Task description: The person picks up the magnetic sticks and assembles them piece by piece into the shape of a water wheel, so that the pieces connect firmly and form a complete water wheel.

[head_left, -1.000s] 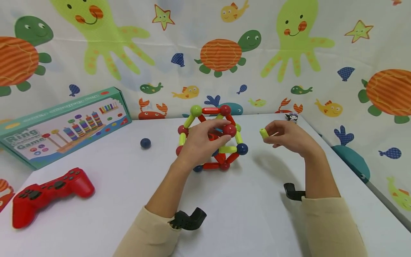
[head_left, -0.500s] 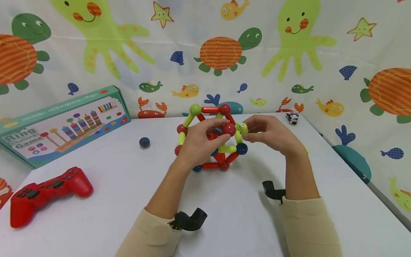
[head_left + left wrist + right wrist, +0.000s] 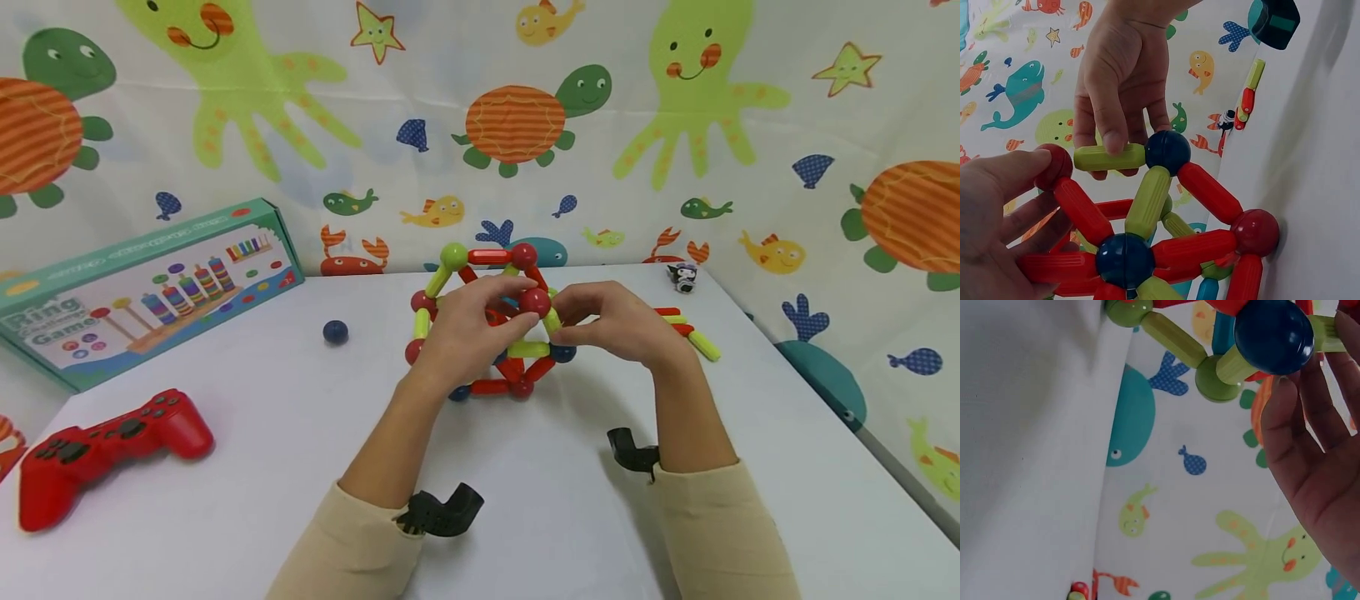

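Magnetic rod-and-ball frame (image 3: 491,329) stands mid-table, toward the far edge; left hand (image 3: 468,333) grips its near side, fingertips on a red ball (image 3: 536,302); right hand (image 3: 615,323) pinches a green rod (image 3: 1110,157) between that red ball and a blue ball (image 3: 1168,151); loose rods (image 3: 690,329) lie just right; single blue ball (image 3: 335,332) left; red gamepad (image 3: 105,450) near left; ring game box (image 3: 142,292) far left.
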Tool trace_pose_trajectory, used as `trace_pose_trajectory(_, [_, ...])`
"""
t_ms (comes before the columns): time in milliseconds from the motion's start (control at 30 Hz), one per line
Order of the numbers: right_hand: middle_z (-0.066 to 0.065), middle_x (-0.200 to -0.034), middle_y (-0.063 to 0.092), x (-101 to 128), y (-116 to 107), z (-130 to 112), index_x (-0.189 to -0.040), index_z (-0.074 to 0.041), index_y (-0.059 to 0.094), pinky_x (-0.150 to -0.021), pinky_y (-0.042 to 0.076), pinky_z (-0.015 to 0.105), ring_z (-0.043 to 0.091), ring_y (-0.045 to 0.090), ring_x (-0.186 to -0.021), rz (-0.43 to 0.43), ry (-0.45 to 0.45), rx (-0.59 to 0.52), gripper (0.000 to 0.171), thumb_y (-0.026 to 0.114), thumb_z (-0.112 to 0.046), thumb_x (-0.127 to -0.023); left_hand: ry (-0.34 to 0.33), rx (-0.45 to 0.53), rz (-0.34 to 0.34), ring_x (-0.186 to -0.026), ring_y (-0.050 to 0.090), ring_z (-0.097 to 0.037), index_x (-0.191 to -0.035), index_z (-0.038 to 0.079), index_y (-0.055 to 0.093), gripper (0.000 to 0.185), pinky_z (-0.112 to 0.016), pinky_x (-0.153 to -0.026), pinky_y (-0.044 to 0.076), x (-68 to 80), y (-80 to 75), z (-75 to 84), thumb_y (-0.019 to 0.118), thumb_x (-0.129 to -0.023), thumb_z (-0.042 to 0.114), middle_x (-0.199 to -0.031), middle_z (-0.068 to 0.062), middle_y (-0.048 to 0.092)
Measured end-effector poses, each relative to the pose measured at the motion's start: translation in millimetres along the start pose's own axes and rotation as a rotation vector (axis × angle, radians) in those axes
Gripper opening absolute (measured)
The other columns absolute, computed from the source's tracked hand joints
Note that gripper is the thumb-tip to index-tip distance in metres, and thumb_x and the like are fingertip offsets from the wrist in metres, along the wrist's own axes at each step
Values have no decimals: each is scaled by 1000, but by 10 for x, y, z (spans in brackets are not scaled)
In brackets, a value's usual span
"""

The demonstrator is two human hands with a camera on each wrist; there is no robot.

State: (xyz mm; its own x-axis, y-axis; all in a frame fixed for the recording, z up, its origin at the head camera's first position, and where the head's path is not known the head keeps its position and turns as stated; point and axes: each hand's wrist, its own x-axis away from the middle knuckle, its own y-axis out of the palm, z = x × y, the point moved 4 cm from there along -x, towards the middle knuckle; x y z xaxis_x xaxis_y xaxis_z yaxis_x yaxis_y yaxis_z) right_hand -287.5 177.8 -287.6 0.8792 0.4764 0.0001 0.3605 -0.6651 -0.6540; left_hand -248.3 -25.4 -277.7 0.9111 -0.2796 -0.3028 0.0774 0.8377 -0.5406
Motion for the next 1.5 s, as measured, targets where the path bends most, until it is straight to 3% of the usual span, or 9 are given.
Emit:
trace_pose_trajectory(900, [4,-112,73,-1,17,12,-118,-16,74,-92,58,41,24,66,-109,-14,26,4,26,77,-17,-92,34,-27,-22,-114,66,-20,-141,19,64,47,-34,-87,62,-12,6,-10,75,-96,27,-131,-1,69])
trace_pose_trajectory(1167, [4,-112,74,11,-1,17,-117,-17,75,-94,58,43,24,67,-108,2,39,-3,25,78,-19,-92,41,-29,16,-121,62,-18,-138,20,66,44,-36,-92,60,11,-16,-21,75,-96,26,-133,1,70])
trace_pose_trajectory(1500, [4,-115,73,55,-59,44,-119,-18,75,-95,56,41,23,66,-112,22,64,-15,27,78,-23,-93,-17,75,33,-123,63,-17,-137,21,67,41,-38,-94,60,54,-92,-135,73,-97,27,-131,1,71])
